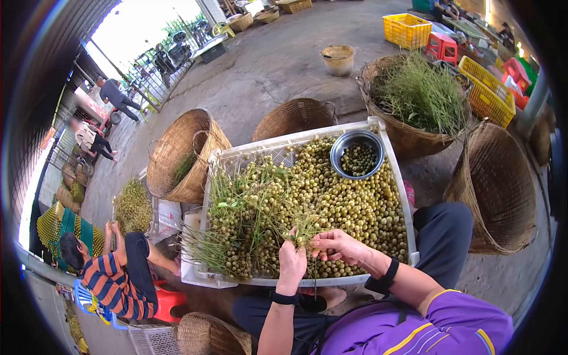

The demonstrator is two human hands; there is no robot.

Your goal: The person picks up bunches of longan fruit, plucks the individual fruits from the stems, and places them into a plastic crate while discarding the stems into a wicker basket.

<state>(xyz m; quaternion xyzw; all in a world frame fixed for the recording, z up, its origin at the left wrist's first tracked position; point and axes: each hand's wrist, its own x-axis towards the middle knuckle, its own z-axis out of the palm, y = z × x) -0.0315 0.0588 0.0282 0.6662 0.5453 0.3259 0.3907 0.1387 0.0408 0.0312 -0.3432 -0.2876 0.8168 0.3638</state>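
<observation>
My left hand (291, 263) is closed around the stems of a sprig of small round yellow-green fruit (305, 228), held over the middle of the near side of a white plastic crate (412, 234). From the right, my right hand (343, 245) pinches at the same sprig with thumb and fingers; exactly what lies between the fingertips is too small to make out. Loose fruit (370, 207) covers the crate's right part. Stemmed bunches (248, 204) are heaped on its left. A metal bowl (335, 155) with smaller, darker fruit sits in the far right corner.
Wicker baskets stand around the crate: one at left (171, 148), one behind (290, 115), one piled with green stalks (390, 127), one at right (503, 183). A person in a striped shirt (115, 284) sits at left by more fruit (133, 207). Yellow crates (408, 31) lie farther back.
</observation>
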